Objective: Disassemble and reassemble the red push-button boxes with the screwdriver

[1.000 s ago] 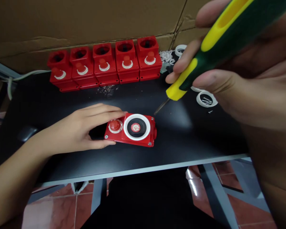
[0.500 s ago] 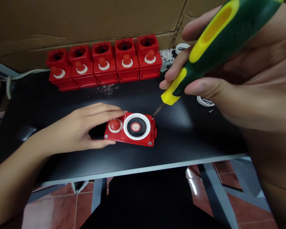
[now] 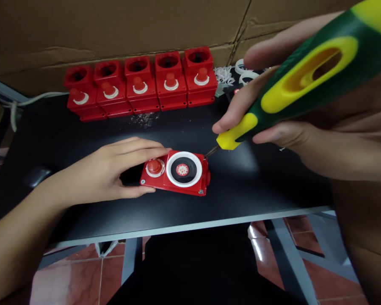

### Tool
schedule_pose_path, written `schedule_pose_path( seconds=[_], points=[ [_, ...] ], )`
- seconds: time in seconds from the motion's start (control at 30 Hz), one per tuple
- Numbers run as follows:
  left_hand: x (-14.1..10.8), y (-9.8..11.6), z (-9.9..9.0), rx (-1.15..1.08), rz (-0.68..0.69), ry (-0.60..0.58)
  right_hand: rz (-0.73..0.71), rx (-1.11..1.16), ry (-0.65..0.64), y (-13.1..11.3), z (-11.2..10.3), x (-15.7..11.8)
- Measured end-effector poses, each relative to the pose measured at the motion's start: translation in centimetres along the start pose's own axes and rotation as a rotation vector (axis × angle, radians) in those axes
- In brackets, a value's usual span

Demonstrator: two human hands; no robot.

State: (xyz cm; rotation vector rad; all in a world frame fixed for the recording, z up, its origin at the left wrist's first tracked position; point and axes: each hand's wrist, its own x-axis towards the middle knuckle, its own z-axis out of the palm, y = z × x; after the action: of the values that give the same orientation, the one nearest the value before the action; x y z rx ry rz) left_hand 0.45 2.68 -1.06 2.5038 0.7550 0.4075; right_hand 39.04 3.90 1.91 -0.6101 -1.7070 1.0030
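A red box-shaped unit [image 3: 165, 183] lies on the black table, with a red knob [image 3: 154, 166] at its left and a white-rimmed black disc [image 3: 195, 170] at its right. My left hand [image 3: 120, 167] grips its left end, fingers along the far side and thumb along the near side. In my right hand [image 3: 292, 114] is a green and yellow screwdriver [image 3: 305, 84], slanting down to the left. Its tip meets the unit's far right corner, where a screw sits. Silvery screws show at two near corners; the far left corner is hidden under my fingers.
Several similar red units [image 3: 142, 95] stand in a row at the back against a cardboard wall [image 3: 114, 34]. White rings [image 3: 248, 77] and small white pieces [image 3: 224, 75] lie at the back right. Dark debris [image 3: 145, 120] is scattered before the row. A pale edge [image 3: 190, 227] borders the table.
The screwdriver handle has turned in my right hand and leans lower to the right. Its tip stays at the same corner, and my left hand keeps its grip on the unit.
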Motion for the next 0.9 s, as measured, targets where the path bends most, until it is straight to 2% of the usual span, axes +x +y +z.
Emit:
schedule_pose_path(
  seconds=[0.07,0.2,0.33,0.5,0.63,0.77,0.83,0.9],
  points=[
    [0.1,-0.1,0.1,0.001,0.000,0.000,0.048,-0.081,0.013,-0.2,0.3,0.0],
    [0.1,-0.2,0.2,0.018,0.013,-0.002,-0.068,-0.055,0.000,-0.2,1.1,0.7],
    [-0.2,-0.1,0.0,0.022,0.019,-0.011,0.084,-0.046,0.072,0.0,2.4,1.1],
    [-0.2,-0.1,0.0,0.026,0.019,-0.008,0.074,0.018,0.090,0.3,3.7,1.2],
    [-0.1,0.0,-0.1,0.012,0.013,-0.002,-0.018,-0.046,0.102,0.8,2.1,1.0],
    [-0.2,0.1,-0.2,0.016,0.015,-0.007,-0.206,-0.154,0.052,2.3,-0.1,0.9],
    [-0.3,0.1,-0.2,0.024,0.021,-0.011,-0.296,-0.110,0.051,2.8,-0.3,0.9],
    [-0.3,0.0,-0.2,0.028,0.027,-0.018,-0.294,-0.012,0.091,2.7,0.2,0.9]
  ],
)
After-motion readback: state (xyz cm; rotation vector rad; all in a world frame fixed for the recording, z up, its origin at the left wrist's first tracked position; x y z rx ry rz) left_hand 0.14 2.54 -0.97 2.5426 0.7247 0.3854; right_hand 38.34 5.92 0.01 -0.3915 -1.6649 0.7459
